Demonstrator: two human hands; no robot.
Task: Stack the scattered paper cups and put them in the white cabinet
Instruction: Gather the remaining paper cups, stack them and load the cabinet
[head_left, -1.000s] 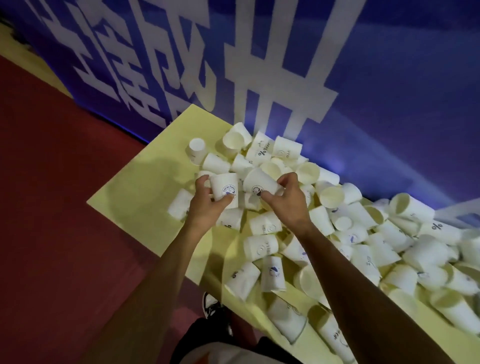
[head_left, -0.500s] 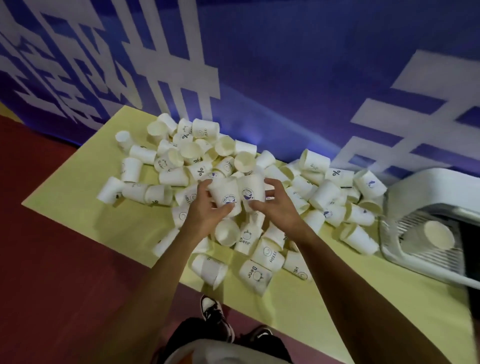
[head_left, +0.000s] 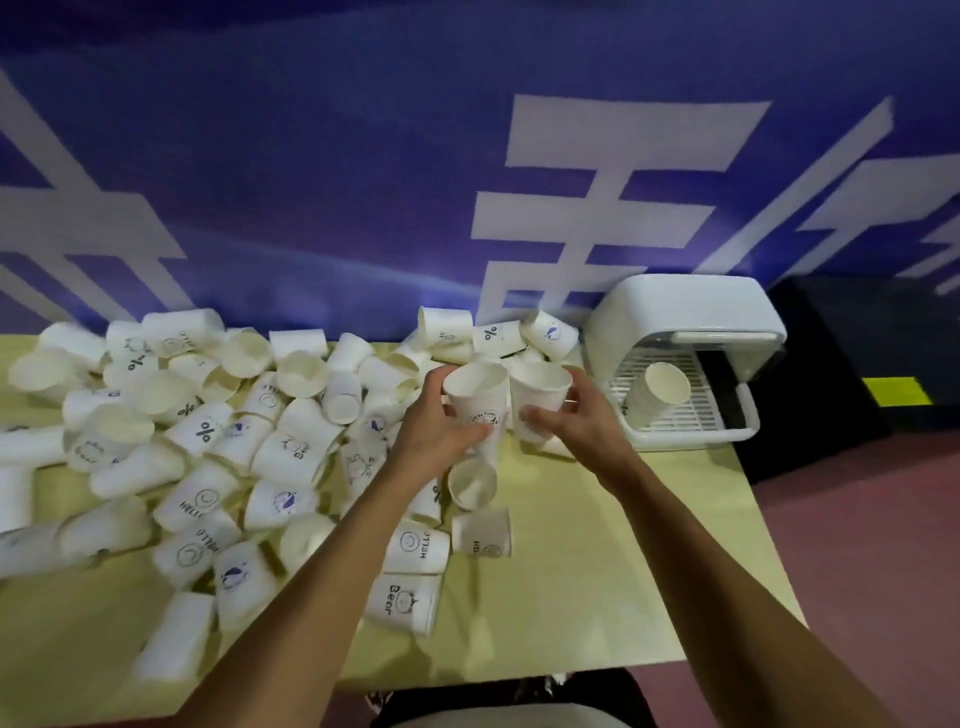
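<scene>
On the left, the scattered paper cups (head_left: 208, 431) are lying in a loose heap on the yellow tabletop (head_left: 597, 571), most of them on their sides, with the rear ones reaching the blue wall (head_left: 363, 156). I am reading the left grip (head_left: 434, 439) as clamped: its fingers and thumb are curling round the lower body of an upright printed cup (head_left: 478, 389), mouth facing up. Just beside it, the right grip (head_left: 582, 423) is clamping a second cup (head_left: 539, 389), also mouth up, with the thumb on the near side and the fingers wrapping the far side. Both held cups are sitting above the right end of the heap. At the right end of the tabletop, the white cabinet (head_left: 675, 312) is standing with its front open, and a stored cup (head_left: 657, 389) is lying on its side on the slotted rack inside; I cannot tell whether others are nested in it.
</scene>
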